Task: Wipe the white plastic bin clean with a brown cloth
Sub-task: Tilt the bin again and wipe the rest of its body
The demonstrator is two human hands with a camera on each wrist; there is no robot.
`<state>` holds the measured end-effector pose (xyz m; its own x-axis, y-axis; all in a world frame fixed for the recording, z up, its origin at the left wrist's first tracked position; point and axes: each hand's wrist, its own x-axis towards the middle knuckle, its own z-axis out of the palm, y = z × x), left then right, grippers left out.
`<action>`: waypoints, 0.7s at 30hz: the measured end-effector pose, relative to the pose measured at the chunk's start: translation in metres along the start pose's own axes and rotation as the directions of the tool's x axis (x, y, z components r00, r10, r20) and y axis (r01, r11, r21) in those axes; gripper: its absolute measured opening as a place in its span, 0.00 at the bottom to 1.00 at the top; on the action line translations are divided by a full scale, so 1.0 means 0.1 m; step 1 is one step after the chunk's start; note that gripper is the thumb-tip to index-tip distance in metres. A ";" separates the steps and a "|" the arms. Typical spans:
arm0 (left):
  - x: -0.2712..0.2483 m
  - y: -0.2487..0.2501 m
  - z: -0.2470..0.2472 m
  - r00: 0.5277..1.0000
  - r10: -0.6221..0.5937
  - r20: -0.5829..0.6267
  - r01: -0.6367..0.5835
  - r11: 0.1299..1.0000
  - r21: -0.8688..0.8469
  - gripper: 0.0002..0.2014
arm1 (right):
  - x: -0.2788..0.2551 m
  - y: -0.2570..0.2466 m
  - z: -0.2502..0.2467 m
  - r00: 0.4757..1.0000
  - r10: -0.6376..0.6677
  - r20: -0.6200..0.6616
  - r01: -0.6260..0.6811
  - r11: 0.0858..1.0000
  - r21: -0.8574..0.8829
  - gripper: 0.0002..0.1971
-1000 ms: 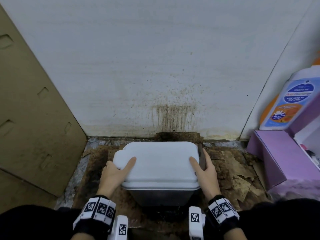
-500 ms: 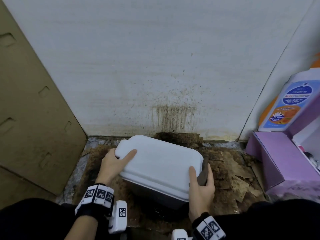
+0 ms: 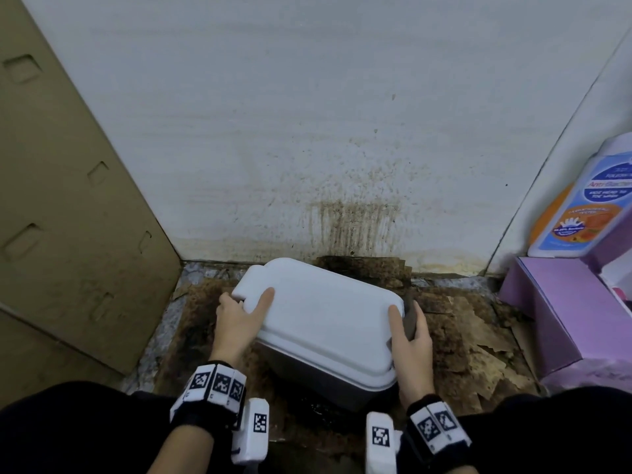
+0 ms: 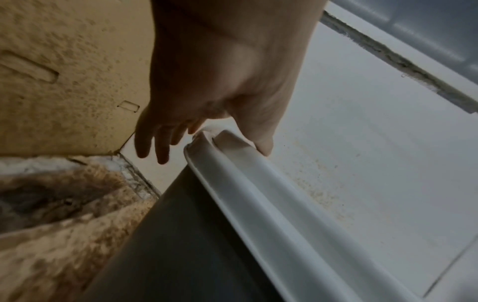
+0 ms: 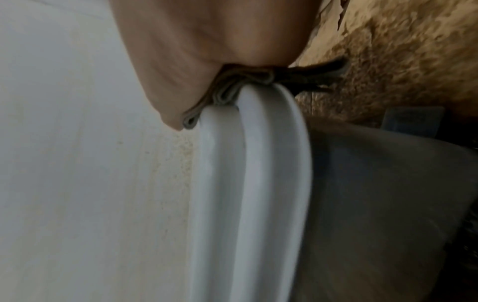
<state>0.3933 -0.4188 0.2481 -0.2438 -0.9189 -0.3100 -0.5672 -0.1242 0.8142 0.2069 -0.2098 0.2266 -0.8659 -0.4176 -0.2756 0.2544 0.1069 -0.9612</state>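
The white plastic bin has a white lid and a grey body. It stands askew on the floor near the wall, left end farther from me. My left hand grips the lid's left end with the thumb on top; in the left wrist view the thumb rests on the lid rim and the fingers hang past the corner. My right hand holds the folded brown cloth against the lid's right edge, thumb on top. The right wrist view shows the cloth squeezed between palm and rim.
A stained white wall stands close behind the bin. A tall cardboard panel leans at the left. A purple box and a bottle with a blue and orange label sit at the right. Torn, soiled brown cardboard covers the floor.
The bin has turned clockwise as seen from above: its left end went toward the wall and its right end came toward me. Both hands kept their hold and moved with it.
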 end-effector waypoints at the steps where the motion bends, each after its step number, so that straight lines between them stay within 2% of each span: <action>1: -0.03 0.00 0.02 0.999 -0.032 -0.005 0.032 0.999 -0.026 0.54 | 0.07 0.00 -0.02 0.999 0.009 0.040 -0.009 1.000 0.002 0.37; 3: -0.10 -0.04 0.06 0.995 -0.098 -0.010 0.097 0.993 -0.064 0.65 | 0.18 -0.02 -0.05 0.993 0.011 0.116 -0.012 1.000 0.008 0.35; 5: -0.20 -0.08 0.11 0.988 -0.154 -0.010 0.153 0.985 -0.084 0.68 | 0.27 -0.05 -0.08 0.985 -0.011 0.173 0.009 1.000 0.012 0.32; 8: -0.36 -0.09 0.22 0.987 -0.154 0.040 0.158 0.980 -0.121 0.61 | 0.33 -0.11 -0.10 0.972 -0.032 0.235 0.021 0.998 0.052 0.25; 11: -0.59 -0.02 0.33 0.988 -0.099 0.114 0.121 0.970 -0.209 0.46 | 0.34 -0.14 -0.13 0.963 -0.031 0.266 0.009 0.996 0.087 0.22; 12: -0.59 -0.07 0.37 0.980 -0.108 0.167 0.150 0.952 -0.265 0.44 | 0.33 -0.15 -0.13 0.963 -0.029 0.269 0.003 0.995 0.096 0.22; 14: -0.65 -0.08 0.44 0.974 -0.119 0.195 0.189 0.900 -0.393 0.40 | 0.30 -0.15 -0.13 0.962 -0.026 0.271 -0.003 0.994 0.105 0.22; 16: -0.67 -0.10 0.45 0.981 -0.102 0.164 0.168 0.871 -0.462 0.30 | 0.26 -0.15 -0.12 0.964 -0.028 0.263 -0.003 0.993 0.116 0.22; 18: -0.67 -0.11 0.45 0.987 -0.067 0.146 0.131 0.859 -0.495 0.30 | 0.21 -0.15 -0.12 0.968 -0.037 0.249 0.002 0.990 0.139 0.21; 21: -0.65 -0.11 0.38 0.986 0.010 0.168 0.079 0.853 -0.516 0.35 | 0.10 -0.16 -0.11 0.976 -0.060 0.208 0.023 0.984 0.176 0.22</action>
<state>0.3852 -0.3438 0.2404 -0.3779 -0.8443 -0.3799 -0.0973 -0.3718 0.9232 0.1892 -0.2060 0.2387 -0.7711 -0.6015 -0.2088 0.3067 -0.0635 -0.9497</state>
